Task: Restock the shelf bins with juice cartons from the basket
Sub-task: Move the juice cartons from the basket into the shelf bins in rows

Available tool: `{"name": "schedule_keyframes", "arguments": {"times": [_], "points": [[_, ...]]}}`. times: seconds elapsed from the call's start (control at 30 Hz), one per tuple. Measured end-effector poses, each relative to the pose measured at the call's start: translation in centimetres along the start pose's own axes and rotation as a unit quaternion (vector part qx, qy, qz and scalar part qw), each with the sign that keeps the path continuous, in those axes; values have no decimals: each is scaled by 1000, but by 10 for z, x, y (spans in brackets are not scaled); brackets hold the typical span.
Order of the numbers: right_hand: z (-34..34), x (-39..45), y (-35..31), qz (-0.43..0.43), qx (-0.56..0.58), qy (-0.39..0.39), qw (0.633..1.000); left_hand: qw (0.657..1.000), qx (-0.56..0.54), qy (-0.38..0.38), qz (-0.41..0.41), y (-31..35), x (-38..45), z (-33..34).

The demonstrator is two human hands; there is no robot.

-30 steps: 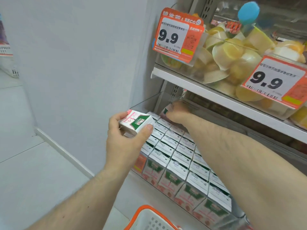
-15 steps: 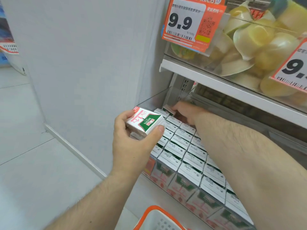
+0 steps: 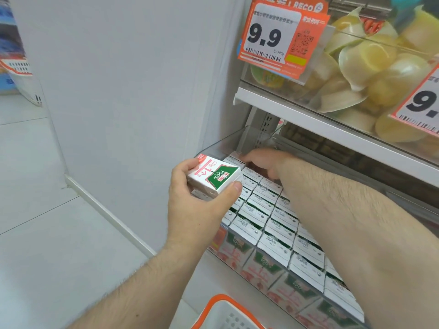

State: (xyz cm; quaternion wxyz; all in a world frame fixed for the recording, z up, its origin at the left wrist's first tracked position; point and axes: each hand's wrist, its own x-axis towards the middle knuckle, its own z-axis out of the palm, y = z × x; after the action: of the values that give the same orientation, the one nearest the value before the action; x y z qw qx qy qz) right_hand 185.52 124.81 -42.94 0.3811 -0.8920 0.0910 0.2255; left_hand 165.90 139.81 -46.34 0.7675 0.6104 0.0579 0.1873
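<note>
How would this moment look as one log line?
left hand: holds juice carton | right hand: at back-row cartons, grip unclear | basket: below

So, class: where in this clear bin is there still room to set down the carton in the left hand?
Only at the back-left corner of the clear bin, between its side wall and the right hand, is there any gap. The shelved cartons fill everything forward. The held carton hovers beside that gap in the left hand.

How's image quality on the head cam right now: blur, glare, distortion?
Head view: lighting even and soft, no hard shadows. The held carton in the left hand is sharp, its print readable. Top right edge is smeared, the price tag header soft. Faint sheen on the clear bin wall. Wide-angle bending shows in the shelf edge. The right hand sits in dimmer shade under the shelf.
</note>
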Motion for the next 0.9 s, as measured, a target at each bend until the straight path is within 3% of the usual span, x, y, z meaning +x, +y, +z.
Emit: {"name": "schedule_keyframes", "arguments": {"times": [0.2, 0.33, 0.47, 0.53, 0.63, 0.77, 0.9], "points": [[-4, -15, 1, -18, -171, 15, 985, 999, 52, -3, 14, 3, -2, -2], [-9, -39, 1, -83, -227, 171, 955, 991, 125, 4, 42, 9, -5, -4], [2, -103, 1, -240, -136, 269, 923, 985, 162, 0, 66, 17, -13, -3], [17, -144, 2, -263, -14, 241, 934, 982, 174, -2, 78, 20, -17, 0], [38, -190, 12, -213, 117, 110, 964, 984, 158, -5, 76, 24, -22, 5], [41, -216, 29, -312, 127, 100, 936, 995, 91, -21, 46, 28, -25, 9], [36, -226, 31, -363, 115, 118, 917, 995, -90, -31, -9, 44, -27, 9]]}}
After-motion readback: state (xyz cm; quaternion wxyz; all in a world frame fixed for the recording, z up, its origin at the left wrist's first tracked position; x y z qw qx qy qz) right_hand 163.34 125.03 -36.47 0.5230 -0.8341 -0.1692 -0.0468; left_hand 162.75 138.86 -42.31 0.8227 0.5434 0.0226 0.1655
